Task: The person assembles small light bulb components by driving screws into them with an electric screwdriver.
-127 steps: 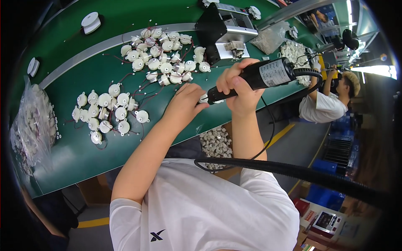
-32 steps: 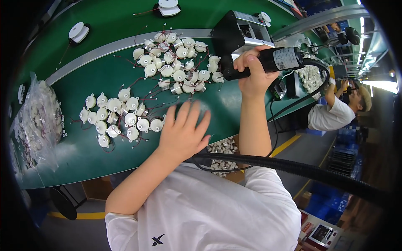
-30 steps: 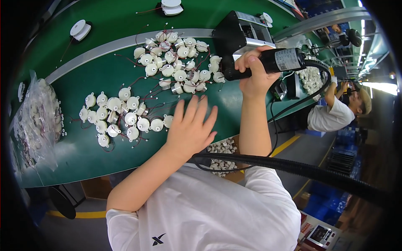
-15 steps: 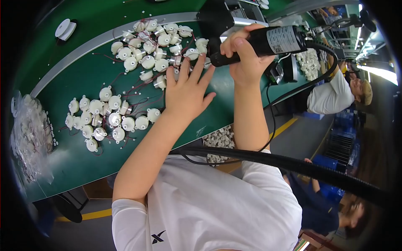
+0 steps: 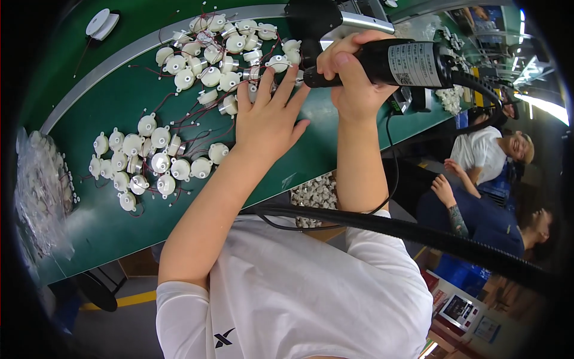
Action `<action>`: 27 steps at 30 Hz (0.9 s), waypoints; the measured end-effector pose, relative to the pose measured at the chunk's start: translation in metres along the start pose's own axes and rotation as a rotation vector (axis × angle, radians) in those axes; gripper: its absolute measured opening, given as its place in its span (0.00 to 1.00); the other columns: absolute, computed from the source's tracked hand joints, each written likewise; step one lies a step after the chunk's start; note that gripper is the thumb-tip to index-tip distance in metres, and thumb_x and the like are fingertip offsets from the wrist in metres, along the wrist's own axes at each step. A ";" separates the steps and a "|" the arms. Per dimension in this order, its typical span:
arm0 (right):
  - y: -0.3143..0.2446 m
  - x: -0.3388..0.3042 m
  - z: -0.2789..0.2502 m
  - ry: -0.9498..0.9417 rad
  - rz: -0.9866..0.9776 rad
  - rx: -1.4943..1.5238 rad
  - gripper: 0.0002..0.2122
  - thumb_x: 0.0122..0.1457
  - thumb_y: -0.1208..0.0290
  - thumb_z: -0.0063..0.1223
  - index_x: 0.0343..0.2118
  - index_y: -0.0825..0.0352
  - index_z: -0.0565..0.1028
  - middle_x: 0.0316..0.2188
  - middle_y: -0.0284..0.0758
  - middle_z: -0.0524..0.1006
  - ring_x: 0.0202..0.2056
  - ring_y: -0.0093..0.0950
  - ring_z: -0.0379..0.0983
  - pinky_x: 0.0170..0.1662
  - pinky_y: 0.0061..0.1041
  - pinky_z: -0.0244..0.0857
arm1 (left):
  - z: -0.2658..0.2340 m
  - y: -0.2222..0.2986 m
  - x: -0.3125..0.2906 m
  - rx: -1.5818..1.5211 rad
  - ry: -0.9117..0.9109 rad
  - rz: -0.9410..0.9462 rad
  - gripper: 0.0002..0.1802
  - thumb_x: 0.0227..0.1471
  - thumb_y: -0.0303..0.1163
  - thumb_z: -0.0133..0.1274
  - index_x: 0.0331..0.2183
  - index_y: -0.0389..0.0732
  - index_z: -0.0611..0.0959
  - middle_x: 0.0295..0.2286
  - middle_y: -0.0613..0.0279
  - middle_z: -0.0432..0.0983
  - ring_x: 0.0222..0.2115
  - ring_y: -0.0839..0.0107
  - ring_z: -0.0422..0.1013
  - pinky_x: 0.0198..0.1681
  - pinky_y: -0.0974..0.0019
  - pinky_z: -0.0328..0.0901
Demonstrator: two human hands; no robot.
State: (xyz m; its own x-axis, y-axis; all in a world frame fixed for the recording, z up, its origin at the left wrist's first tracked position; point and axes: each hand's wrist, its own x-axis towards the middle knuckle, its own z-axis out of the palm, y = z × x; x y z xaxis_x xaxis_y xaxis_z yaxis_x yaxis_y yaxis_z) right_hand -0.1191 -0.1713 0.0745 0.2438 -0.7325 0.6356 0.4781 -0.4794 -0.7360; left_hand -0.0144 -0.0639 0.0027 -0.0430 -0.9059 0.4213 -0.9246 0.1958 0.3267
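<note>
Nearest, the left hand [image 5: 267, 122] lies flat with fingers spread on the green table [image 5: 107, 233], fingertips among small round white plastic motors with red wires [image 5: 210, 76]. Just beyond, the right hand [image 5: 353, 78] is wrapped tight around a black cylindrical electric screwdriver [image 5: 394, 63], held horizontally above the table's far edge.

left hand [image 5: 267, 122] now reaching onto white parts [image 5: 239, 45]

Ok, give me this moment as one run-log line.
left hand: open, fingers spread on white round parts | right hand: gripping black power screwdriver | surface: green bench
</note>
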 end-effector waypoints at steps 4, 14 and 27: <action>0.000 0.002 -0.001 -0.002 -0.042 0.005 0.14 0.49 0.90 0.55 0.39 0.73 0.69 0.21 0.37 0.76 0.20 0.23 0.72 0.26 0.22 0.70 | 0.001 0.001 0.000 0.004 -0.004 0.001 0.33 0.43 0.50 0.63 0.52 0.58 0.77 0.63 0.68 0.58 0.59 0.54 0.58 0.54 0.34 0.52; 0.002 0.010 0.003 0.014 0.063 -0.021 0.13 0.49 0.89 0.56 0.39 0.75 0.71 0.22 0.37 0.77 0.21 0.23 0.73 0.26 0.23 0.70 | 0.003 0.001 0.000 0.003 -0.011 -0.004 0.34 0.42 0.50 0.63 0.54 0.59 0.76 0.62 0.67 0.59 0.58 0.55 0.58 0.54 0.33 0.52; 0.008 0.023 0.012 0.107 0.179 -0.057 0.14 0.53 0.85 0.56 0.41 0.74 0.66 0.21 0.37 0.73 0.18 0.25 0.69 0.23 0.25 0.66 | 0.002 0.002 0.001 0.002 -0.001 -0.005 0.38 0.40 0.48 0.65 0.55 0.55 0.76 0.60 0.64 0.61 0.58 0.56 0.58 0.54 0.35 0.54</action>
State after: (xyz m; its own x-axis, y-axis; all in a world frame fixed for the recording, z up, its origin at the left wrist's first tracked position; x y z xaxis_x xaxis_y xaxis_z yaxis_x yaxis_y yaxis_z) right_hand -0.0991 -0.1863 0.0862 0.2279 -0.8542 0.4674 0.3858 -0.3615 -0.8488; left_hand -0.0173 -0.0651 0.0017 -0.0389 -0.9072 0.4190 -0.9255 0.1908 0.3271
